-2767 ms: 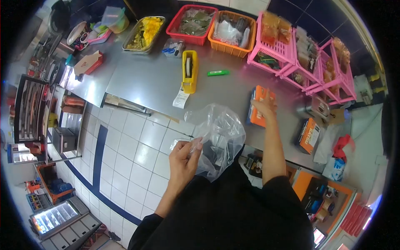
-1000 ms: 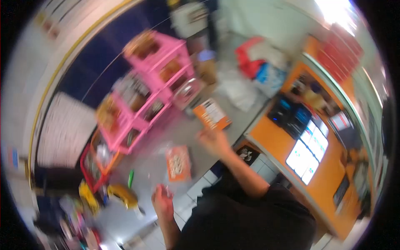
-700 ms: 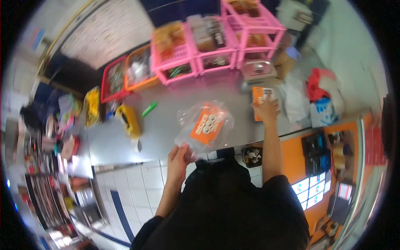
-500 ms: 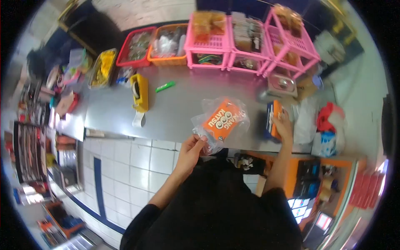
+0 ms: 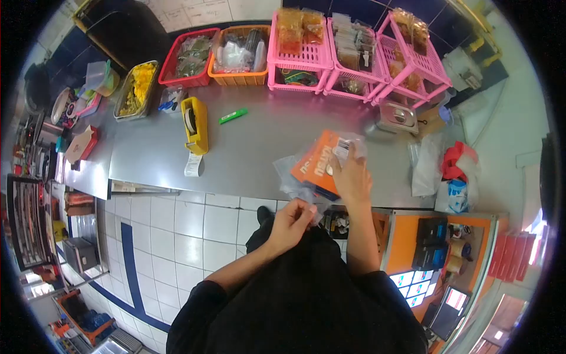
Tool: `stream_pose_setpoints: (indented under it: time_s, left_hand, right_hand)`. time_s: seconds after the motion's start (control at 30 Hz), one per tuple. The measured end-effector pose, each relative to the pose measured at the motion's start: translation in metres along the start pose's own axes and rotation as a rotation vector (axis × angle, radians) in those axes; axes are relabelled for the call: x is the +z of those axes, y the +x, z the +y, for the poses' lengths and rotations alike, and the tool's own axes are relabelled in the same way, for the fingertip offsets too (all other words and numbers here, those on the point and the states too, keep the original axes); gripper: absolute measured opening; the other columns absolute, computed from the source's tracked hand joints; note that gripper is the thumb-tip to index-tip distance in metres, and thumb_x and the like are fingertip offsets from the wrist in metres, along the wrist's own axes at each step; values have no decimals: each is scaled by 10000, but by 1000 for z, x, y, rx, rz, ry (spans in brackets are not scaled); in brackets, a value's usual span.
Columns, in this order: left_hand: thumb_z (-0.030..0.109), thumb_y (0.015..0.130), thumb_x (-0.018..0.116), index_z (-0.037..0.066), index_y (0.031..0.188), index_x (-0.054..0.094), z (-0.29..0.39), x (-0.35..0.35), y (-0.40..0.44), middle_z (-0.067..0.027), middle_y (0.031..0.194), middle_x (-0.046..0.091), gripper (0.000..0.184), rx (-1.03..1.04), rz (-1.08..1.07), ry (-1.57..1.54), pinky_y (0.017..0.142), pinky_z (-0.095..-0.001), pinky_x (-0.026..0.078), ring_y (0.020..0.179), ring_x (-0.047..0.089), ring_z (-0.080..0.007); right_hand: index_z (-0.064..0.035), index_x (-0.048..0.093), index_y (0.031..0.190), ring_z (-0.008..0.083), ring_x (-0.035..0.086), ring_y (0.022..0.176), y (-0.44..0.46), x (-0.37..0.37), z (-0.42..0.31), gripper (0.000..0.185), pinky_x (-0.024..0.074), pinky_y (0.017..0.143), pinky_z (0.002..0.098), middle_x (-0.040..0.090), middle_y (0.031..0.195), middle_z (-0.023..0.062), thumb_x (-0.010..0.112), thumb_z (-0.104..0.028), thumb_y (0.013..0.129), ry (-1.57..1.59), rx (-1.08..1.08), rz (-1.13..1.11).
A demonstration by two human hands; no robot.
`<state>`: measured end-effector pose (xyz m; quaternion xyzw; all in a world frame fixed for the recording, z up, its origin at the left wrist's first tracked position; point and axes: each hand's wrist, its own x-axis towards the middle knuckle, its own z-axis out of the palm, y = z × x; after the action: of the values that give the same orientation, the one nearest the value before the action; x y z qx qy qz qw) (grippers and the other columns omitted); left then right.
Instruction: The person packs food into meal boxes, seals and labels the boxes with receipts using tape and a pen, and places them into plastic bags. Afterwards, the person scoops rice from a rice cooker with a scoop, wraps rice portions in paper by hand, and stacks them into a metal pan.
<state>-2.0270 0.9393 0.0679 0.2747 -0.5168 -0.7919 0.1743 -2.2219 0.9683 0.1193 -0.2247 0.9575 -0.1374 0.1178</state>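
My left hand (image 5: 289,227) pinches the edge of a clear plastic bag (image 5: 286,172) just off the counter's front edge. In the bag lies an orange printed box (image 5: 302,167), partly covered. My right hand (image 5: 355,183) grips a second orange box (image 5: 323,171) with white lettering and dark sides, its fingers lying over the top face. This box overlaps the first one and the bag; whether it is inside the bag I cannot tell.
On the steel counter (image 5: 247,153) are a yellow tape dispenser (image 5: 196,127), a green marker (image 5: 233,116) and a paper slip (image 5: 193,165). Pink racks (image 5: 302,59), a red basket (image 5: 187,82), an orange basket (image 5: 239,78) and a metal lidded container (image 5: 398,118) line the back.
My right hand has carried the second box leftward from the counter's right side onto the bagged one. My left hand has moved slightly right and down, still on the bag.
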Motion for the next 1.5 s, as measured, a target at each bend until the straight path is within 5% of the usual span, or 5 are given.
stream_pose_setpoints:
  time_s: [0.33,0.53,0.7,0.93,1.5]
  left_hand:
    - [179,987,635,8,985,611,-65,-16,34,-44,787,672,172,-273,-233,170,653,-287,515,709,632,-115]
    - [226,999,628,0,1096,634,-42,23,71,-85,1011,687,246,-308,-648,96,787,-332,540,918,650,-151]
    - [138,1000,575,-8,1094,622,63,-29,88,-102,1058,681,179,-27,-101,-599,801,-384,540,885,667,-234]
    - [158,1020,591,21,1013,607,150,-17,63,-85,950,692,138,43,181,-158,777,-321,534,857,666,-187]
    - [300,1045,578,-6,978,682,172,-129,77,-59,920,700,330,118,469,228,789,-295,514,848,643,-131]
  right_hand:
    - [-45,541,1296,419,668,976,34,23,42,596,537,846,521,668,997,189,746,-394,858,-75,-122,446]
    - [-41,538,1273,190,632,633,120,8,108,475,517,579,353,608,718,34,737,-156,858,753,-127,-181]
    - [-32,522,1299,109,563,526,124,-74,69,409,447,484,261,605,666,31,663,-57,916,1224,-243,-499]
    - [40,588,1215,203,698,653,122,-97,72,321,562,540,304,710,907,149,642,72,901,1396,-545,-641]
    - [-35,638,803,179,541,535,108,-173,-11,378,455,564,332,613,616,47,639,-375,968,862,-1079,-5]
